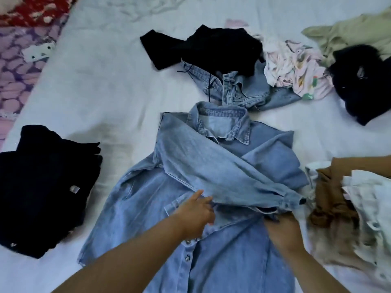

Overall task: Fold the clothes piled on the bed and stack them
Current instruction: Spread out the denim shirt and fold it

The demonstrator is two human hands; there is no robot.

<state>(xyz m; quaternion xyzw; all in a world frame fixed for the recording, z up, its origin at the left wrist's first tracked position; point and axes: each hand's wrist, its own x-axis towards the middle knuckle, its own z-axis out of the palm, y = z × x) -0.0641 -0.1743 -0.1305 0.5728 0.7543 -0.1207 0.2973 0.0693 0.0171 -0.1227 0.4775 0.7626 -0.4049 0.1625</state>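
1. Your left hand reaches in from the near edge of the bed, forearm slanting up from the lower left, and rests on the front of the denim shirt, just beside its chest pocket.
2. Your right hand comes in from the lower right, back of the hand up, its fingertips tucked under the cuff end of the sleeve that lies folded across the shirt.
3. The denim shirt lies spread on the bed in front of you, collar towards the far edge, button strip running down to the near edge.
4. Just beyond the collar lies a crumpled pair of jeans, with a black garment heaped partly over it.
5. Towards the far right corner you have a pale floral garment, an olive-green garment and another black garment, all unfolded and bunched together.
6. At the right edge, touching the sleeve cuff, lie a brown garment and a white garment.
7. Near the left edge sits a stack of dark folded clothes, well apart from the shirt.
8. A patterned purple and red cover shows past the far left corner.
9. Left hand: fingers straight and loosely spread, index pointing at the sleeve's lower edge, holding nothing.
10. Right hand: fingers hidden beneath the cuff; you cannot tell whether they pinch the cloth.
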